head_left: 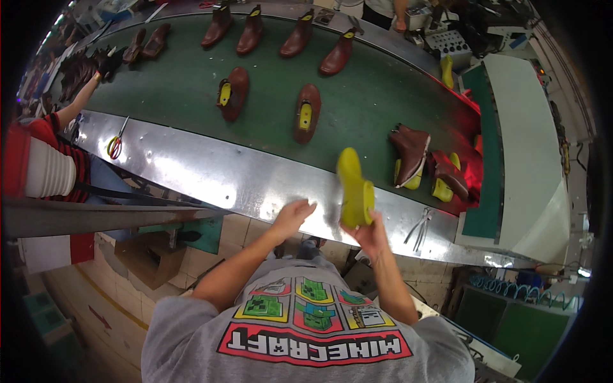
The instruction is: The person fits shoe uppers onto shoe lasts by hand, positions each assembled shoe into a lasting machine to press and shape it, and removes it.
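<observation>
A yellow shoe last stands toe up in my right hand, whose fingers are closed around its lower end, over the metal edge of the bench. My left hand is to the left of it, empty, with loosely bent fingers and a gap at the thumb. Beyond the last, two brown leather shoe uppers on yellow lasts, a right one and a left one, rest on the green belt. Brown boots and a second boot with yellow lasts lie to the right.
Several brown boots line the belt's far side. Pliers and scissors lie on the metal edge. A pale machine housing spans the belt at right, red light under it. A co-worker's arm reaches over dark shoes at left.
</observation>
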Tool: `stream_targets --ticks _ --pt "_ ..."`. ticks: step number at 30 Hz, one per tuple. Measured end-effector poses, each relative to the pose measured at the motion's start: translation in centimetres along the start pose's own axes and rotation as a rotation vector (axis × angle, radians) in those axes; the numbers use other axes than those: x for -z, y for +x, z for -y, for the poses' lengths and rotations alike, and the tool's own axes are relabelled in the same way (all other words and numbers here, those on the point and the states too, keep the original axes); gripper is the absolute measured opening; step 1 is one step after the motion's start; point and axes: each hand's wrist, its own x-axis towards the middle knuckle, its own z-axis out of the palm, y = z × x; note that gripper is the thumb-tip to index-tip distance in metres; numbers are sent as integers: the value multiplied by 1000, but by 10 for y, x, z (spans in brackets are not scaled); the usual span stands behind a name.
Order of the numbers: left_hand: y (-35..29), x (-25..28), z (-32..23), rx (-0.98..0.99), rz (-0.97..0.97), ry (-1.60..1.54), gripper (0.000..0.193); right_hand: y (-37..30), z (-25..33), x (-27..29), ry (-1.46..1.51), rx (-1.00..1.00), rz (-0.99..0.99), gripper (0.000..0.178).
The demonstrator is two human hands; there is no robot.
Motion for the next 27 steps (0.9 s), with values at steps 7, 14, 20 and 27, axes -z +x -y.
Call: stream_targets --ticks 7,14,20,27 --pt "15 -60 -110 7 158 -455 64 -120 -45 -37 -2 -34 181 95" --pt "-51 -116 -180 -296 296 -573 37 -153 -48 -56 -710 408 -210 139" --pt "-93 -141 -181 -510 445 -312 32 -155 -70 -48 -1013 786 -563 51" --pt "-93 -145 -180 -461 539 -363 33 -164 -77 -36 -1035 707 -504 44"
